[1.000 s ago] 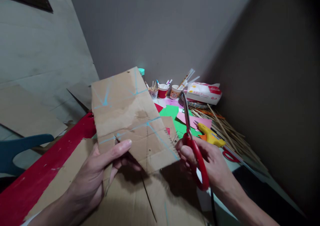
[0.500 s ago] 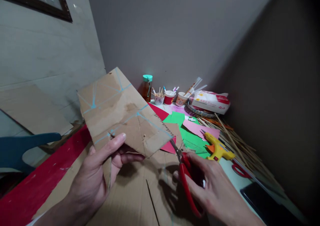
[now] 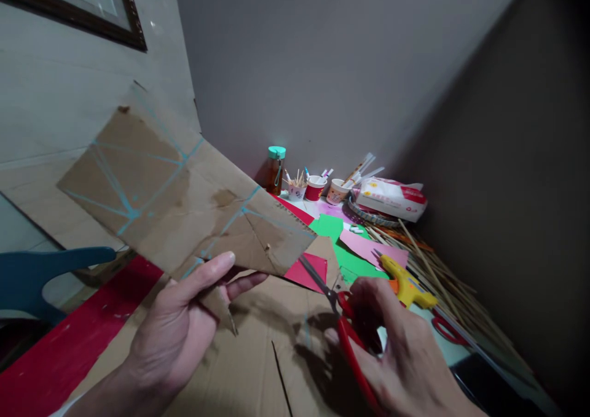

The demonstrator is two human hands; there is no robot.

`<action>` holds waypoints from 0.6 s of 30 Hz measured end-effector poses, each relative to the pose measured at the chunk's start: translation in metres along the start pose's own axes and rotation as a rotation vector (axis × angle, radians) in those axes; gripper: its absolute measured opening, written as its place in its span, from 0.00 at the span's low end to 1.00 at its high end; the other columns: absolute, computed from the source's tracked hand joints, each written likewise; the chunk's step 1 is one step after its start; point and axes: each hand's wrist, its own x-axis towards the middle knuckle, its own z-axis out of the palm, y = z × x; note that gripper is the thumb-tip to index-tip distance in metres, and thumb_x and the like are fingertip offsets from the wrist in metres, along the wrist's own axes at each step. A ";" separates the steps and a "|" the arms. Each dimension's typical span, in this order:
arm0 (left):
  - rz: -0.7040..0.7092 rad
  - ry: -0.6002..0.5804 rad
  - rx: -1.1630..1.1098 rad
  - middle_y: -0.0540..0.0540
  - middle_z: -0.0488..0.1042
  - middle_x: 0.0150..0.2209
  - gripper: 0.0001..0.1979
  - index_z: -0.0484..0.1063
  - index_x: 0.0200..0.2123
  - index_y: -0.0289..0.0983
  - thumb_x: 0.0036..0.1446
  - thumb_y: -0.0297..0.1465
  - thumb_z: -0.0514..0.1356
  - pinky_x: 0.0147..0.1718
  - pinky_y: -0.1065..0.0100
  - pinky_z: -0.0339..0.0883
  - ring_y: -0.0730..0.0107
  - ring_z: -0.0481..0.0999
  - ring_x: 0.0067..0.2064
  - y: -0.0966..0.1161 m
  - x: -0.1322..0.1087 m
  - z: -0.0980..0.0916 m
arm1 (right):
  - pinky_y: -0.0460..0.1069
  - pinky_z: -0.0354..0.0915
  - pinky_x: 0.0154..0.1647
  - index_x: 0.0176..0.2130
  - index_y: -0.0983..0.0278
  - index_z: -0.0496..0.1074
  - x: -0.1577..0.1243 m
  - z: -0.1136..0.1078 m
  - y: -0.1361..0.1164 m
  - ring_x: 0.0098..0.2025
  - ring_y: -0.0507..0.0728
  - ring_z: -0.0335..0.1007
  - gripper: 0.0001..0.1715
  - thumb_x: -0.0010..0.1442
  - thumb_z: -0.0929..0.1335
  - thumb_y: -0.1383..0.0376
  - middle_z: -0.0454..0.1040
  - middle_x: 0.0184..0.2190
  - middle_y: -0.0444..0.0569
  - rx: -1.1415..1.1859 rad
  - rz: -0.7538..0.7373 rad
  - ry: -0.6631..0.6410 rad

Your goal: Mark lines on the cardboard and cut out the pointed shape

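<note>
My left hand (image 3: 184, 325) grips a piece of cardboard (image 3: 198, 202) by its lower edge, thumb on top and fingers beneath. Blue lines are drawn across the cardboard, and it has darker stained patches. A narrow flap of it hangs below my palm. In my right hand (image 3: 391, 337) are red-handled scissors (image 3: 329, 291), my fingers through the loops. Their blades point up and left, with the tips close to the cardboard's lower right corner; whether they touch it I cannot tell. Under both hands lies a larger cardboard sheet (image 3: 249, 368) with a dark slit in it.
Coloured paper (image 3: 329, 226), a yellow glue gun (image 3: 405, 282), and thin wooden sticks (image 3: 442, 276) lie to the right. Behind stand a bottle (image 3: 275, 171), paper cups (image 3: 316, 188) and a tissue pack (image 3: 391, 199). A blue chair (image 3: 46, 263) is at left; a dark flat object (image 3: 488, 380) sits at lower right.
The cardboard has turned counterclockwise, its far end swinging left and toward me. The scissor blades, earlier at its right edge, now point below its corner. The view has shifted slightly.
</note>
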 end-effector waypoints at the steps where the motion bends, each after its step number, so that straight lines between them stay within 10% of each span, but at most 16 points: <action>1: 0.033 0.013 0.000 0.47 0.86 0.41 0.08 0.82 0.37 0.40 0.52 0.24 0.70 0.40 0.63 0.85 0.60 0.86 0.40 0.000 0.000 0.002 | 0.45 0.64 0.25 0.48 0.58 0.63 0.000 0.000 -0.001 0.24 0.52 0.67 0.17 0.65 0.69 0.54 0.72 0.26 0.38 0.048 0.035 0.014; 5: 0.096 0.089 0.016 0.39 0.85 0.39 0.12 0.80 0.41 0.35 0.52 0.20 0.66 0.34 0.60 0.85 0.57 0.86 0.35 0.001 -0.002 0.009 | 0.47 0.69 0.28 0.57 0.54 0.71 -0.001 -0.006 0.000 0.26 0.55 0.72 0.24 0.64 0.69 0.50 0.75 0.26 0.40 0.101 0.100 -0.038; 11: -0.011 0.104 0.024 0.39 0.86 0.40 0.16 0.78 0.45 0.36 0.51 0.20 0.66 0.36 0.55 0.84 0.53 0.87 0.34 -0.003 -0.005 0.010 | 0.53 0.78 0.47 0.59 0.54 0.75 -0.013 -0.022 -0.003 0.52 0.67 0.79 0.34 0.59 0.72 0.43 0.80 0.54 0.52 0.190 0.125 -0.208; 18: 0.004 0.199 0.079 0.38 0.85 0.34 0.08 0.79 0.36 0.32 0.51 0.20 0.63 0.34 0.57 0.85 0.57 0.84 0.27 -0.001 -0.005 0.015 | 0.55 0.78 0.45 0.56 0.53 0.74 -0.010 -0.021 -0.008 0.46 0.65 0.81 0.28 0.60 0.72 0.47 0.82 0.49 0.52 0.315 0.204 -0.345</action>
